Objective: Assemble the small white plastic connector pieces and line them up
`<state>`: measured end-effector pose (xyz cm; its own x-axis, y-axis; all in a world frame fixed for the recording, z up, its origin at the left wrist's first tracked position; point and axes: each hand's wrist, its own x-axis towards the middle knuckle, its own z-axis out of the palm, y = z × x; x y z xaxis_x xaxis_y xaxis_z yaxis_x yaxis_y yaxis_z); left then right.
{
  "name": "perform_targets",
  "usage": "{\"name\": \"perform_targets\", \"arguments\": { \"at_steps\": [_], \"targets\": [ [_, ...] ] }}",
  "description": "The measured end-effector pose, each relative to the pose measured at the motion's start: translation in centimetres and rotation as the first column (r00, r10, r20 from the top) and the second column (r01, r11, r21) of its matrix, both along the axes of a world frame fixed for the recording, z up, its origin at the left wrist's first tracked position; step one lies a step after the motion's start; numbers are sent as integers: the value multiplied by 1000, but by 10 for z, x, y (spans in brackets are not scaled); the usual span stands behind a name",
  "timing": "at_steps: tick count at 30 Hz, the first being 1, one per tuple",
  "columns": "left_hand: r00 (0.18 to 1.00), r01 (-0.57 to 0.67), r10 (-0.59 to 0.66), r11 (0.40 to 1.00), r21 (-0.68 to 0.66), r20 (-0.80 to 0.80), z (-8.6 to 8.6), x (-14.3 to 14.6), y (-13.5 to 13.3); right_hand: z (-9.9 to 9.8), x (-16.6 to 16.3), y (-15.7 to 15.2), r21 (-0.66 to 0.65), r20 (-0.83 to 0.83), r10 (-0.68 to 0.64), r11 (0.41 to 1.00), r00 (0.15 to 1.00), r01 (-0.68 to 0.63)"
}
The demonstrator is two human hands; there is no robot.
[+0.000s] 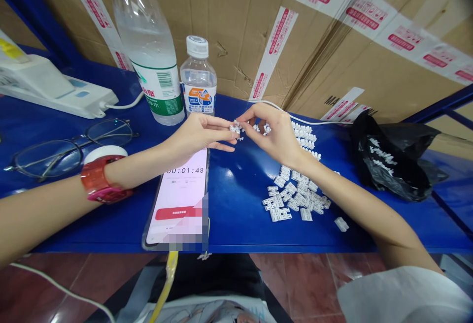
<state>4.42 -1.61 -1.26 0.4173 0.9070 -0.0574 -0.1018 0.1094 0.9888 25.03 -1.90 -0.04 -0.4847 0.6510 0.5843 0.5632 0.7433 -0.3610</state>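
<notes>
My left hand (209,133) pinches a small white plastic piece (234,128) between its fingers, above the blue table (236,214). Meeting it from the right, my right hand (273,131) is closed in a pinch at the same piece; whether it grips a separate part is too small to tell. Rows of small white toothed pieces (305,136) lie behind my right hand, partly hidden by it. Nearer the front edge is a loose pile of flat white pieces (301,195), and a single white piece (341,224) lies apart to its right.
A phone (179,200) showing a timer lies below my left hand. Behind stand a large water bottle (148,52) and a smaller bottle (198,79). Glasses (74,150) and a power strip (55,86) are left. A black bag (391,160) holding white pieces sits right; cardboard boxes (221,13) line the back.
</notes>
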Motion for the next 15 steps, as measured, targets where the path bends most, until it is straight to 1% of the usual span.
{"name": "perform_targets", "arguments": {
  "at_steps": [6,10,13,15],
  "targets": [
    [1000,-17,18,1000,-15,6,2,2,-1,-2,-2,0,-16,-12,-15,1000,1000,15],
    [1000,-23,23,1000,-12,13,0,3,-1,-5,-2,-1,23,-4,-17,1000,1000,17],
    [999,-34,34,999,-27,19,-3,2,0,-4,-1,0,55,41,-13,998,999,11],
    [999,-41,41,999,-36,25,-5,1,1,-2,1,0,49,84,-4,999,996,0]
  ]
}}
